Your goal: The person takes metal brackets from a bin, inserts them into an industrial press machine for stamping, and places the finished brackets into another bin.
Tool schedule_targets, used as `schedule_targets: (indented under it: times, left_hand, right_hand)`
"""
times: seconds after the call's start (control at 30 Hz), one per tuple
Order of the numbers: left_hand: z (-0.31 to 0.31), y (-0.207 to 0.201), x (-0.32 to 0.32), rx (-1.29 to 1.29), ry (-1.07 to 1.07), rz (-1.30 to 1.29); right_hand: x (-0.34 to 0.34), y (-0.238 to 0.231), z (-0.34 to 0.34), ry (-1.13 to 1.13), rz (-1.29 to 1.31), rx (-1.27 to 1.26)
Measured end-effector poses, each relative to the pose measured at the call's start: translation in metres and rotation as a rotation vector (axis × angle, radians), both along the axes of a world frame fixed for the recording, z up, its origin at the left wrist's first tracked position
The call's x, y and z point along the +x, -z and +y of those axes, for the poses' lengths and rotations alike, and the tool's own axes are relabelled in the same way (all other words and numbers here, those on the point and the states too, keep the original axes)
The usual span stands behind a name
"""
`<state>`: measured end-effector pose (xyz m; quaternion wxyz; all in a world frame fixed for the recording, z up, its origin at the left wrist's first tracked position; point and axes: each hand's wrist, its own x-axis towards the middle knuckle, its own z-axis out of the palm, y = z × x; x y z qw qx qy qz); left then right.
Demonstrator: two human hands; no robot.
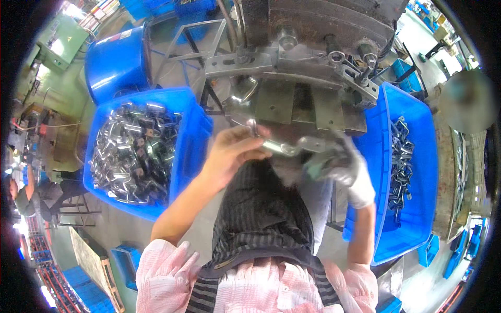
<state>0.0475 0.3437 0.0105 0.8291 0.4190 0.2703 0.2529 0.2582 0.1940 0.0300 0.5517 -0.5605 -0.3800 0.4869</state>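
Observation:
Between the thumb and fingers of my bare left hand [234, 148] is a bent, shiny metal bracket [281, 148], held just in front of the press. Its flat end with a hole points to the right. My right hand [344, 169], in a grey and white glove, is beside that flat end. Motion smears its fingers, so whether they touch the bracket is unclear. Beyond both hands lies the dark metal die [279, 101] of the press. Another shiny curved metal piece [244, 89] shows at the die's left side.
A blue bin [192, 122] heaped with bent metal brackets stands on my left. To my right is a second blue bin [384, 208], holding a smaller pile. Clamps and bolts [368, 52] jut from the press ahead. A blue drum [117, 65] is at the far left.

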Motion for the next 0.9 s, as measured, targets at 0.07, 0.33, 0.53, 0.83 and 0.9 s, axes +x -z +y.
schedule_targets:
  times: [0.07,0.33,0.53,0.83,0.9]
  left_hand:
    - [-0.005,-0.002,0.003,0.024,0.038,0.023]
    - [0.048,0.019,-0.126,1.117,-0.284,0.884]
    - [0.037,0.076,-0.226,1.278,0.3,1.697]
    - [0.048,0.112,-0.25,1.406,0.612,1.55]
    - [0.056,0.104,-0.262,1.53,0.637,1.347]
  right_hand:
    - [-0.024,-0.005,0.015,-0.196,0.139,0.008]
    - [0.019,0.021,0.061,0.229,-0.068,0.188]
    - [0.045,0.046,0.105,0.346,-0.037,0.181]
    - [0.037,0.06,0.118,0.464,0.158,0.173]
    - [0.037,0.058,0.118,0.469,0.107,0.187]
